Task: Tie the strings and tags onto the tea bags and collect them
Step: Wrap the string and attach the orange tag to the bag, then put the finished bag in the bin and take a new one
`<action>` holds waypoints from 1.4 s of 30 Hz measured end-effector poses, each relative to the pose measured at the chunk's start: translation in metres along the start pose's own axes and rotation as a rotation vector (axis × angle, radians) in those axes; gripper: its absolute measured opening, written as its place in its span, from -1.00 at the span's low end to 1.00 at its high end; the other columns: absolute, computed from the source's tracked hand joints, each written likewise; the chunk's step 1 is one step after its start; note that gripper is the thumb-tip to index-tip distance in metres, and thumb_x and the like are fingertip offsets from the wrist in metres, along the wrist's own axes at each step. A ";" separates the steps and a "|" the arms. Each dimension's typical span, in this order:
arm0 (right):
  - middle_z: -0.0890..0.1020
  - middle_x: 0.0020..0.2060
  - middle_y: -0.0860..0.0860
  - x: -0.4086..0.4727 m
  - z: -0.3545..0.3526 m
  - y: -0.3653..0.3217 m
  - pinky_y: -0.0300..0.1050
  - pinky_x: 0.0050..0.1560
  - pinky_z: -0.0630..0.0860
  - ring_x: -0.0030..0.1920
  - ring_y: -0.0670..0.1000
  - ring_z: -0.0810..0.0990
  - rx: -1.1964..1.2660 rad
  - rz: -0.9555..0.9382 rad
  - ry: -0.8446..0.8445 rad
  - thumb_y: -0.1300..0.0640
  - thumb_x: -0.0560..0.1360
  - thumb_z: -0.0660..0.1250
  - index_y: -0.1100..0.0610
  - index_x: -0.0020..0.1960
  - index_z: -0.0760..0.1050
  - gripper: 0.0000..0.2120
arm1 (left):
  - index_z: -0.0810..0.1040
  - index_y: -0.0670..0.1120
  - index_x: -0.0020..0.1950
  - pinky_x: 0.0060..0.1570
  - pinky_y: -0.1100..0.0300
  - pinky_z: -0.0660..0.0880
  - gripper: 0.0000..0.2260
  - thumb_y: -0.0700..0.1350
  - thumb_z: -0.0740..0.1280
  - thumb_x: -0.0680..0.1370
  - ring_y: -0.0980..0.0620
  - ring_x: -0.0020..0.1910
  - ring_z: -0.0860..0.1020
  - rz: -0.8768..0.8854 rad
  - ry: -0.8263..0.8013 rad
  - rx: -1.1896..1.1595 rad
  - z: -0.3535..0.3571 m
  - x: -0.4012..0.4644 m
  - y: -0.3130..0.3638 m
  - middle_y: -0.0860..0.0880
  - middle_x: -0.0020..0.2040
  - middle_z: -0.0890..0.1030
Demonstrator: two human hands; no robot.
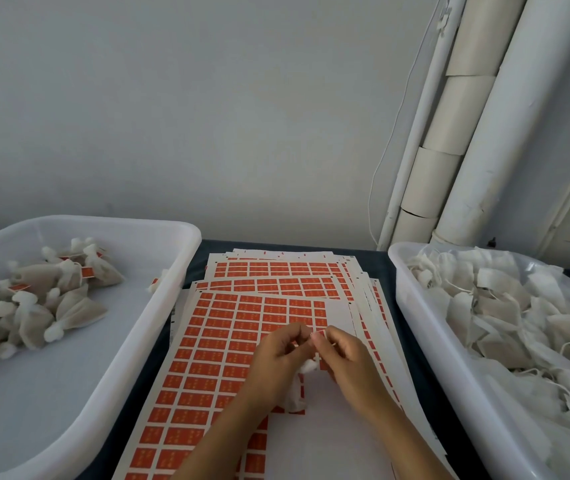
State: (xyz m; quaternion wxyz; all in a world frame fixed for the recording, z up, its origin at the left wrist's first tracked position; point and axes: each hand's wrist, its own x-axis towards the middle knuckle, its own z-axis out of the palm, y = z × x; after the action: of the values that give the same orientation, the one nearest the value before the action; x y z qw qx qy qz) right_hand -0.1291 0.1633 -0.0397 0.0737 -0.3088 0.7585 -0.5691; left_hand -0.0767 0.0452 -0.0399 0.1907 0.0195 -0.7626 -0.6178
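White tea bag (298, 382) hangs between both hands over orange tag sheets (228, 341).

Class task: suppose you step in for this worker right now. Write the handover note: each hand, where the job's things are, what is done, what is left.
Left hand: holds a tea bag that hangs below it, fingertips up at the tag.
Right hand: pinches a small orange tag against the left fingertips.
Both hands work above the top orange tag sheet of a stack, part of it already peeled bare.
Done: a small pile of tied, tagged bags lies in the left tub.
Left: finish this bag, drop it in the left tub, then work through the many untied bags in the right tub.
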 end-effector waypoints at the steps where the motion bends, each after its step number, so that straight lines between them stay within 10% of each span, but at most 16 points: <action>1: 0.58 0.03 -0.24 0.000 0.000 0.001 -0.40 0.02 0.48 0.05 -0.17 0.58 -0.015 -0.011 -0.006 -0.15 0.44 0.16 -0.09 0.05 0.46 -0.75 | 0.58 -0.25 -0.10 -0.15 0.21 0.48 -0.83 -0.22 0.24 0.58 -0.06 -0.21 0.54 0.006 0.000 0.000 0.000 0.000 0.000 -0.14 -0.22 0.59; 10: 0.63 -0.10 -0.03 -0.001 -0.001 0.008 -0.36 -0.06 0.53 -0.08 -0.01 0.62 -0.058 -0.029 0.082 -0.07 0.53 0.10 -0.05 -0.06 0.47 -0.80 | 0.53 -0.13 -0.16 -0.23 0.36 0.42 -0.81 -0.16 0.20 0.61 0.12 -0.28 0.49 -0.049 -0.049 0.052 -0.003 0.001 0.004 0.00 -0.29 0.53; 15: 0.61 -0.04 -0.26 -0.003 -0.006 0.004 -0.34 -0.03 0.56 0.07 -0.14 0.57 0.141 0.016 -0.150 -0.14 0.47 0.10 -0.12 0.07 0.43 -0.75 | 0.52 0.04 0.00 -0.03 0.26 0.49 -0.74 0.16 0.13 0.57 0.09 -0.08 0.56 -0.165 -0.227 0.355 -0.033 0.000 0.014 0.08 -0.08 0.59; 20: 0.50 0.04 -0.36 -0.002 -0.015 -0.004 -0.42 -0.13 0.44 0.04 -0.22 0.53 -0.255 0.134 -0.441 -0.19 0.37 0.40 -0.23 0.13 0.37 -0.62 | 0.33 0.13 0.27 0.01 0.28 0.55 -0.51 0.00 0.47 0.43 0.14 0.05 0.55 -0.276 -0.402 0.662 -0.062 -0.011 0.018 0.13 0.13 0.54; 25: 0.44 0.11 -0.35 0.001 -0.007 -0.007 -0.29 0.16 0.39 0.10 -0.22 0.48 -0.457 0.109 -0.506 -0.03 0.38 0.44 -0.23 0.23 0.36 -0.52 | 0.52 0.11 0.11 -0.06 0.38 0.45 -0.75 0.02 0.43 0.46 0.17 -0.04 0.56 -0.231 -0.379 0.815 -0.065 -0.024 0.014 0.12 0.04 0.60; 32: 0.59 -0.27 -0.15 0.039 0.014 -0.057 -0.46 -0.39 0.44 -0.35 -0.21 0.59 -0.269 0.061 -0.234 0.08 0.46 0.39 -0.04 -0.15 0.51 -0.94 | 0.53 0.02 -0.07 -0.17 0.28 0.54 -0.96 -0.03 0.34 0.53 0.13 -0.19 0.58 -0.153 0.155 0.605 -0.078 -0.010 0.042 0.07 -0.16 0.60; 37: 0.62 -0.18 -0.04 0.084 0.057 -0.115 -0.39 -0.35 0.48 -0.30 -0.17 0.59 0.188 0.070 -0.162 0.10 0.48 0.36 0.10 0.02 0.53 -0.86 | 0.53 -0.06 -0.08 -0.25 0.13 0.49 -0.88 -0.03 0.29 0.56 0.03 -0.24 0.58 -0.146 0.736 0.323 -0.109 0.012 0.073 0.00 -0.19 0.62; 42: 0.61 -0.02 0.11 0.105 0.111 -0.139 -0.28 -0.22 0.56 -0.13 -0.02 0.61 0.423 0.221 -0.178 0.23 0.50 0.34 0.27 0.17 0.51 -0.74 | 0.52 -0.26 0.05 -0.26 0.13 0.37 -0.84 -0.19 0.23 0.58 -0.16 -0.10 0.55 -0.300 0.917 0.345 -0.138 0.032 0.074 -0.21 -0.06 0.59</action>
State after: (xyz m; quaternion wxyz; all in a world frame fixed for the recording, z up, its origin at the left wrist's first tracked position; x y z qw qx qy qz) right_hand -0.1077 -0.0074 0.0744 0.2650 -0.2507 0.6421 -0.6742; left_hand -0.0475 -0.0749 0.0612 0.4090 0.4288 -0.6803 -0.4313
